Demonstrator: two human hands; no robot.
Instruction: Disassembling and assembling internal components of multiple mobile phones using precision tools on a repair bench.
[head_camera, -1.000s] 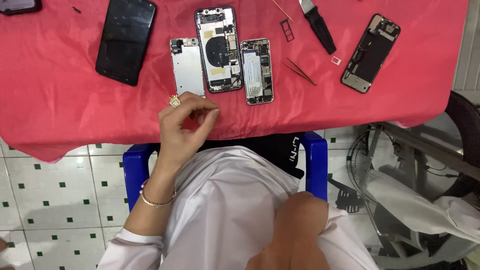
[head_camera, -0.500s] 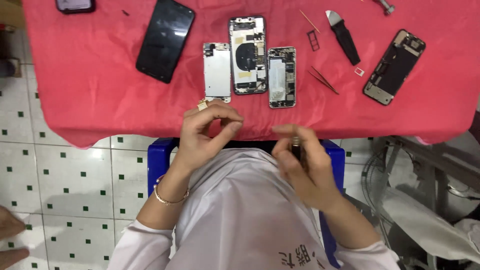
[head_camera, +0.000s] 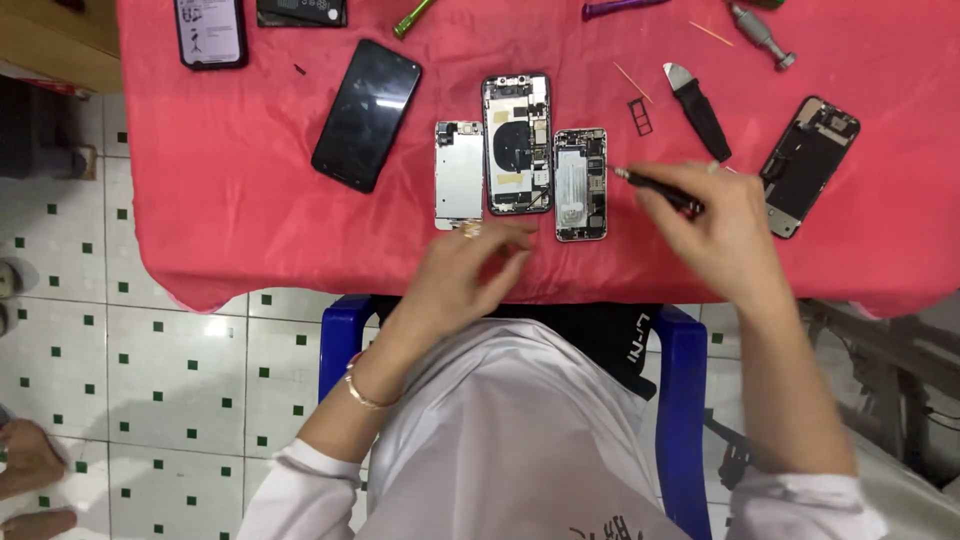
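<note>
My right hand (head_camera: 715, 235) grips a thin dark screwdriver (head_camera: 655, 184), its tip pointing left at the smaller opened phone body (head_camera: 581, 184). My left hand (head_camera: 470, 265) hovers just below the silver phone plate (head_camera: 459, 175), fingers loosely curled with nothing visible in them; a ring shows on one finger. Between the plate and the small body lies a larger opened phone (head_camera: 517, 144) with its coil and parts exposed. All three lie side by side on the red cloth (head_camera: 250, 220).
A black phone screen (head_camera: 367, 115) lies to the left, a dark pry tool (head_camera: 697, 110) and another opened phone (head_camera: 808, 165) to the right. A small card tray (head_camera: 640, 115), thin sticks, green and purple tools sit at the far edge. A blue chair frame (head_camera: 680, 420) flanks me.
My right hand rose from my lap to the table with the screwdriver, its tip now at the small opened phone. My left hand stayed near the silver plate. The view moved closer.
</note>
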